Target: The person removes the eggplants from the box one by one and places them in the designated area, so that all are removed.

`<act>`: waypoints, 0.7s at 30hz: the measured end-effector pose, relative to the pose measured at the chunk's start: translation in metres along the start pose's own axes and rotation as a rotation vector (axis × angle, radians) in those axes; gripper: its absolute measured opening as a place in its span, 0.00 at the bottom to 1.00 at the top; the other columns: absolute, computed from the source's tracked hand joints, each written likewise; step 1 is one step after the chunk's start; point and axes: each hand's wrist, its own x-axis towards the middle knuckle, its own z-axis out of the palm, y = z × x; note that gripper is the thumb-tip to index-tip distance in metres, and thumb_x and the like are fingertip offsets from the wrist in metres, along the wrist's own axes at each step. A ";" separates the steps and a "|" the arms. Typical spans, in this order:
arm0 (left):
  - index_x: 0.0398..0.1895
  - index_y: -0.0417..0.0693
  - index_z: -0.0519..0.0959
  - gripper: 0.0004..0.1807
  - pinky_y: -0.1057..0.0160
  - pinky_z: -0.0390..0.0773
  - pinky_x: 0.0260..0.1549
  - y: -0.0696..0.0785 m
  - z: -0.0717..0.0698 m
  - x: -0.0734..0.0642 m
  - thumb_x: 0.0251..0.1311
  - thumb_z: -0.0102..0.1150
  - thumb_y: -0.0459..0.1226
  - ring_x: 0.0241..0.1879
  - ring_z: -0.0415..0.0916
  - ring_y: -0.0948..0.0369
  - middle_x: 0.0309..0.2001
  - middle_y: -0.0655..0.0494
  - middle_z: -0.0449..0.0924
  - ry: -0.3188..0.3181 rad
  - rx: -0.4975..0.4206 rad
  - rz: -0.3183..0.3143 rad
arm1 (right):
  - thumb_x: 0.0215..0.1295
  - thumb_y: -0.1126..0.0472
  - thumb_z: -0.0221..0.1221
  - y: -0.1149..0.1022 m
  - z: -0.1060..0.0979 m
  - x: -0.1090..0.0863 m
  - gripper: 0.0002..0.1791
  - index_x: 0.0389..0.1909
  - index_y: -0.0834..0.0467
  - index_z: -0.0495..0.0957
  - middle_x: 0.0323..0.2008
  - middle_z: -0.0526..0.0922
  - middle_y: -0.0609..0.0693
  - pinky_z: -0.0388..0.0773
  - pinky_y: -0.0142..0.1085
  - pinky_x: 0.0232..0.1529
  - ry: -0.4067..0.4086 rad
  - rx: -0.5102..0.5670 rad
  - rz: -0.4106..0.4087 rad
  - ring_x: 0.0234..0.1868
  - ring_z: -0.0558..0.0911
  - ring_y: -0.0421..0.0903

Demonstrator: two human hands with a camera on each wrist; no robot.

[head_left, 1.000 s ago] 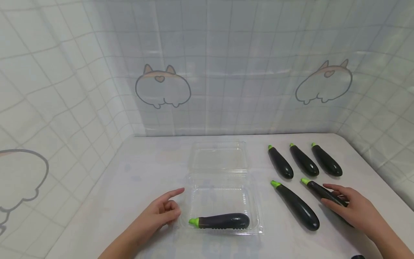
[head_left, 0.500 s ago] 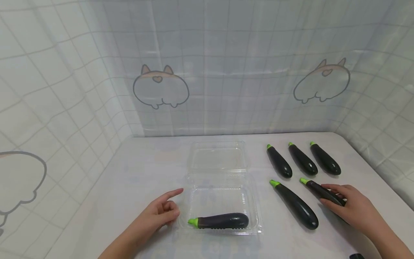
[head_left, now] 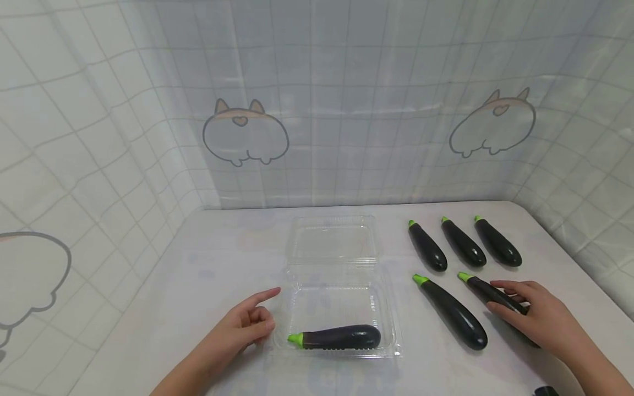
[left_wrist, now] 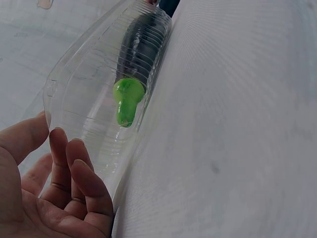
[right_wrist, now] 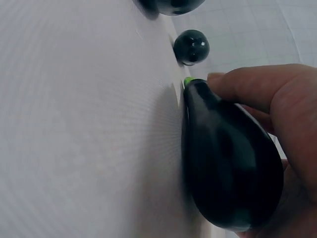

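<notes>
On the table lies an open clear plastic clamshell container (head_left: 342, 300), its lid folded back. Inside, along the near side, lies a dark eggplant (head_left: 342, 337) with its green stem (left_wrist: 128, 99) toward my left hand. My left hand (head_left: 250, 319) holds the left rim between thumb and curled fingers, the index finger extended. At the right, my right hand (head_left: 540, 313) grips another eggplant (right_wrist: 228, 158) from above, thumb on one side and fingers on the other; the eggplant appears to rest on the table. A larger-looking eggplant (head_left: 453, 313) lies just left of it.
Behind my right hand, three more eggplants lie in a row, the left one (head_left: 427, 246), the middle one (head_left: 463, 242) and the right one (head_left: 497, 241). A dark object (head_left: 546, 391) is cut off at the bottom edge. Grid-patterned curtains (head_left: 346, 110) surround the table.
My right hand stays on the eggplant with only a slight shift of the fingers. The left hand and container hold still; the head view has drifted a little.
</notes>
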 end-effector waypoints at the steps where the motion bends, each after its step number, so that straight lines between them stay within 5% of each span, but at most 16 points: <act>1: 0.76 0.52 0.58 0.36 0.68 0.70 0.29 0.000 0.000 0.000 0.68 0.60 0.37 0.29 0.68 0.61 0.35 0.51 0.73 -0.002 -0.001 0.000 | 0.54 0.45 0.72 -0.001 0.000 0.000 0.28 0.53 0.55 0.81 0.46 0.79 0.59 0.73 0.46 0.35 -0.006 0.001 0.002 0.41 0.81 0.60; 15: 0.76 0.50 0.58 0.35 0.69 0.69 0.28 0.001 0.000 -0.002 0.68 0.59 0.36 0.29 0.67 0.62 0.34 0.52 0.73 -0.012 -0.006 0.014 | 0.57 0.47 0.71 -0.005 -0.003 -0.001 0.25 0.52 0.55 0.82 0.45 0.80 0.56 0.74 0.38 0.33 -0.043 0.018 0.009 0.41 0.81 0.54; 21: 0.76 0.51 0.58 0.35 0.69 0.69 0.28 0.001 0.000 -0.001 0.68 0.59 0.37 0.29 0.67 0.61 0.34 0.52 0.73 -0.005 0.000 0.004 | 0.58 0.48 0.70 -0.004 -0.004 0.001 0.25 0.53 0.57 0.81 0.45 0.80 0.59 0.76 0.42 0.35 -0.049 0.033 0.008 0.41 0.82 0.57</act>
